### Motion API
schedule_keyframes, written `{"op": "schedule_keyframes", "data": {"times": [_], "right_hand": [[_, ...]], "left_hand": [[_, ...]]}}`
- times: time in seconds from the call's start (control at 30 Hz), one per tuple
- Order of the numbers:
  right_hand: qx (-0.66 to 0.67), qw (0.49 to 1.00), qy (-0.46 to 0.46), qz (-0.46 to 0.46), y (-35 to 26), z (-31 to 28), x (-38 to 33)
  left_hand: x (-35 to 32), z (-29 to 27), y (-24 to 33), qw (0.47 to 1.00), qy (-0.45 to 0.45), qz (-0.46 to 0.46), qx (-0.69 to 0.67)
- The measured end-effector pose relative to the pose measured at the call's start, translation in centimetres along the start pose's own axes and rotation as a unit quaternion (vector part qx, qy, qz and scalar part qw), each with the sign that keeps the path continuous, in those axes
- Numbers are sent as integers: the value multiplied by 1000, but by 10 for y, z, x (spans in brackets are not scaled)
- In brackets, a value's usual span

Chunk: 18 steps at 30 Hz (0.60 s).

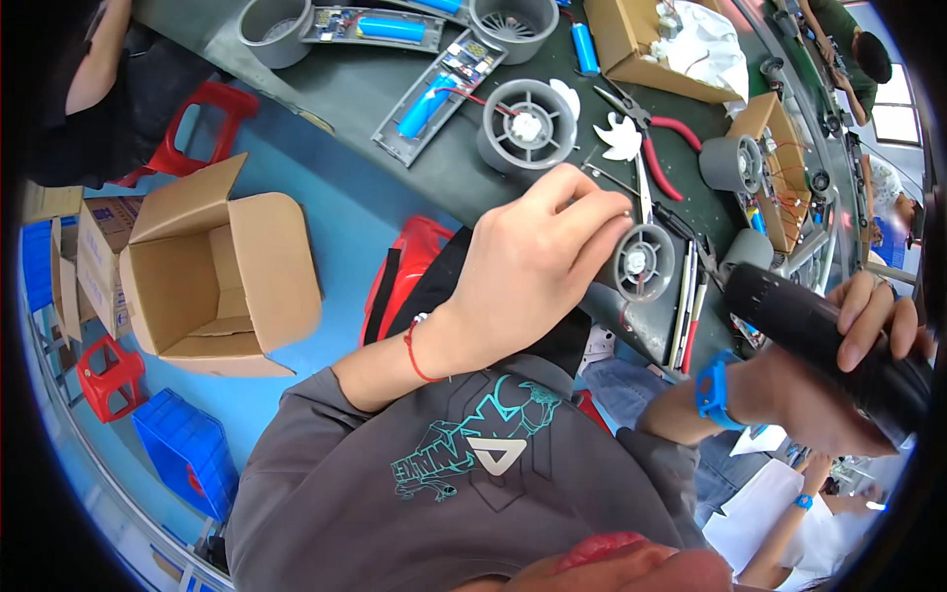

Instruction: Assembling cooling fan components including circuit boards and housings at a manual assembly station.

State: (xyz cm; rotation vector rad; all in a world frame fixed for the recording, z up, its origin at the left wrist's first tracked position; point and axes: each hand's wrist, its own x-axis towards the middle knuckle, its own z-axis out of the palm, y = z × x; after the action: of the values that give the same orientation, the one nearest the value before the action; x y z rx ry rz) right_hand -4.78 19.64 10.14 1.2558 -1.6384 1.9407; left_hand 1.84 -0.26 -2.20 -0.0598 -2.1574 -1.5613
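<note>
My left hand (538, 261), with a red string bracelet at the wrist, is raised over the bench edge. Its thumb and fingertips are pinched together; what they hold, if anything, is too small to make out. Just beside those fingertips is a small grey round fan housing (644, 262) with spokes and a white centre. My right hand (824, 380), below a blue watch strap, is wrapped round a black electric screwdriver (804, 321). The screwdriver's narrower end points toward the bench tools; no bit shows. Red-handled pliers (672, 158) and a white fan blade (619, 137) lie beyond the left hand.
Grey shells with blue batteries (427, 106) and a spoked grey housing (528, 126) occupy the dark green bench (355, 113). Thin hand tools (689, 321) lie near its edge. Parts boxes (666, 44) stand farther back. An open carton (212, 286) and red stools (212, 123) are left; co-workers sit nearby.
</note>
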Motion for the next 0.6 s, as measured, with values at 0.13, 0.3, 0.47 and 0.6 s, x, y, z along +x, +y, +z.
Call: {"op": "schedule_keyframes", "data": {"times": [0.13, 0.3, 0.47, 0.6], "right_hand": [[-31, 984, 137, 111, -9, -3, -10], [-107, 959, 177, 192, 1, -57, -45], [-279, 913, 183, 233, 32, -76, -74], [-350, 873, 147, 305, 49, -68, -73]], "left_hand": [[-3, -1, -3, 994, -10, -9, 109], [-7, -10, 7, 983, -54, -12, 173], [-1, -39, 2, 964, 58, 124, 229], [15, -30, -5, 938, -66, 82, 332]]}}
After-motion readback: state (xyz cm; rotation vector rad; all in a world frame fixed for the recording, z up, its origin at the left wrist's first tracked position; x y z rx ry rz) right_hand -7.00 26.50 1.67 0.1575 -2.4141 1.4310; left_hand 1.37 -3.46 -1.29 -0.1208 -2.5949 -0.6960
